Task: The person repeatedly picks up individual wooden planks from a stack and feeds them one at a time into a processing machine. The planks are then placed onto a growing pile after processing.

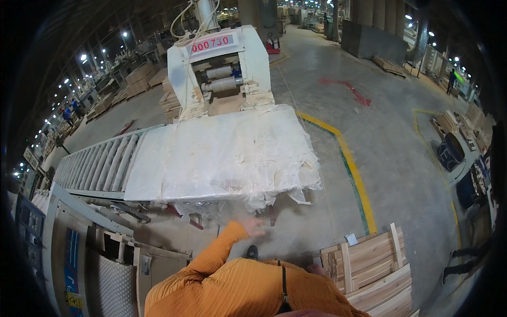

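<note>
My left hand (254, 227) hangs in front of my body in an orange sleeve, fingers loosely apart and a little blurred, with nothing in them. It is just short of the near edge of a table wrapped in torn, whitish plastic sheeting (222, 153), apart from it. Low by my right side, my right hand (317, 269) shows only in small part, close to the left edge of a stack of wooden panels (369, 264). Its fingers are hidden. Pale wooden battens (396, 245) lie across that stack, and a small white paper tag (351, 239) sits at its far edge.
A white roller machine (222, 74) with a red number display stands behind the table. A roller conveyor (95, 164) joins on the left. Nearer left is a grey machine frame (79, 227). Yellow floor lines (354, 174) run along the right; other people are far off.
</note>
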The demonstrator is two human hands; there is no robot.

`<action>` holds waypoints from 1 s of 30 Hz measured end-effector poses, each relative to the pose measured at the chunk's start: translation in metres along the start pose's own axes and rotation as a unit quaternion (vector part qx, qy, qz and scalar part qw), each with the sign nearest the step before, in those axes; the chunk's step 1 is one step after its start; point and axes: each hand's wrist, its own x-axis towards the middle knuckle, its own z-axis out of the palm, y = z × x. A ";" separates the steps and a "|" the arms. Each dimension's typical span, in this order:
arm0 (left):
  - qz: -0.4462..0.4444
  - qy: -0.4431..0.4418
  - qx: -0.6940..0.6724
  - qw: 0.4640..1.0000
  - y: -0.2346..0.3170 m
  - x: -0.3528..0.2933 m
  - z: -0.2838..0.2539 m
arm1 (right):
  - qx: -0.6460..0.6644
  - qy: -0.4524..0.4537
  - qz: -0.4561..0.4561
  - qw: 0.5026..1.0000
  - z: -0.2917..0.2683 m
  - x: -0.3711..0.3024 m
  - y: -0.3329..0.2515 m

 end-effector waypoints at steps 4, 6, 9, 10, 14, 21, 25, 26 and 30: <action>-0.024 -0.087 -0.217 0.972 -0.007 0.007 0.101 | -0.036 -0.062 0.003 0.997 -0.001 -0.001 -0.001; -0.059 -0.099 -0.185 0.976 -0.018 -0.008 0.127 | -0.089 -0.055 -0.016 0.994 -0.002 -0.005 0.003; -0.097 -0.149 -0.120 0.977 -0.035 -0.041 0.150 | -0.003 -0.065 0.125 0.990 -0.010 -0.014 0.004; -0.203 -0.214 -0.109 0.949 -0.040 -0.051 0.156 | 0.014 -0.050 0.110 0.993 -0.012 -0.019 0.002; -0.307 -0.149 -0.237 0.910 -0.062 -0.075 0.167 | 0.025 0.003 0.173 0.985 -0.021 -0.029 -0.006; -0.352 -0.104 -0.259 0.893 -0.068 -0.085 0.188 | 0.026 -0.048 0.143 0.988 -0.027 -0.016 -0.009; -0.229 -0.064 -0.295 0.925 -0.056 -0.062 0.187 | 0.063 0.007 0.119 0.991 -0.022 -0.009 -0.016; -0.218 -0.080 -0.278 0.932 -0.052 -0.055 0.185 | 0.066 0.011 0.078 0.995 -0.023 -0.008 -0.018; -0.212 -0.146 -0.272 0.927 -0.038 -0.035 0.182 | 0.025 0.012 0.088 0.996 -0.025 -0.008 -0.023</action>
